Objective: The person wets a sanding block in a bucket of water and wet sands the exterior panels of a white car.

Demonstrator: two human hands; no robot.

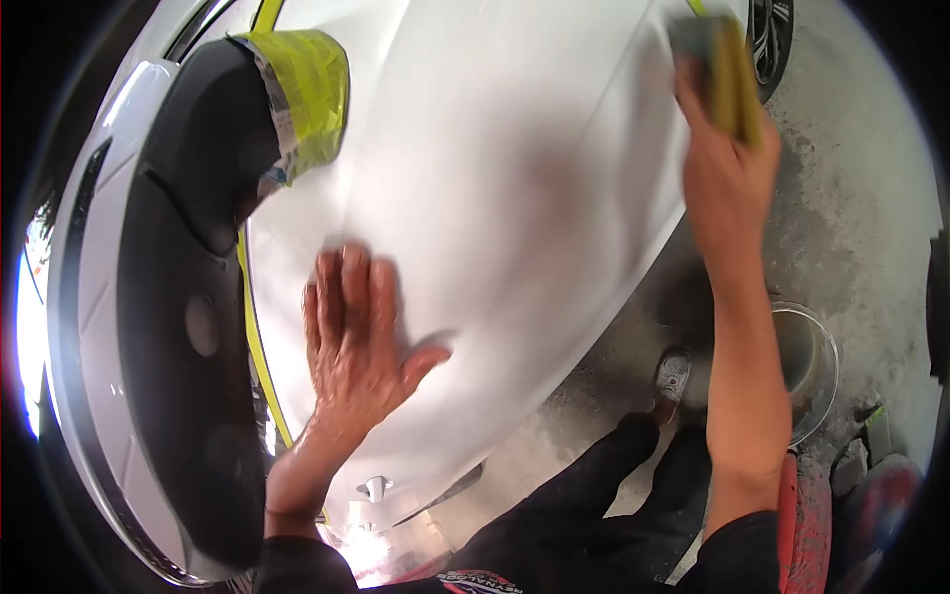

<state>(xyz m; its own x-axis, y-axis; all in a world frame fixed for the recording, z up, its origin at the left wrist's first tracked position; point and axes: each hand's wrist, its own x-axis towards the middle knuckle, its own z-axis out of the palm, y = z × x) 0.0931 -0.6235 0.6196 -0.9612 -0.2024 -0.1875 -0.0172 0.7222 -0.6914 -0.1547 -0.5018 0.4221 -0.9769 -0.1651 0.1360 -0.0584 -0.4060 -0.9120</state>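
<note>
A white car body panel (475,247) spreads in front of me, with a door handle (374,486) at its near end. My left hand (356,342) lies flat on the panel, wet-looking, fingers stretched out and thumb apart, holding nothing. Farther off to the right, my right hand (730,168) is closed around a grey and yellow sponge block (727,74). Motion blurs the block, so its exact kind is unclear. It is at the panel's right edge; whether it touches the surface I cannot tell.
Left of the panel, a dark mirror-like housing (203,129) is partly wrapped in yellow-green tape (312,94). A round bucket (834,366) stands on the concrete floor (841,198) at right, near a red object (807,525). A wheel (772,45) shows at top right.
</note>
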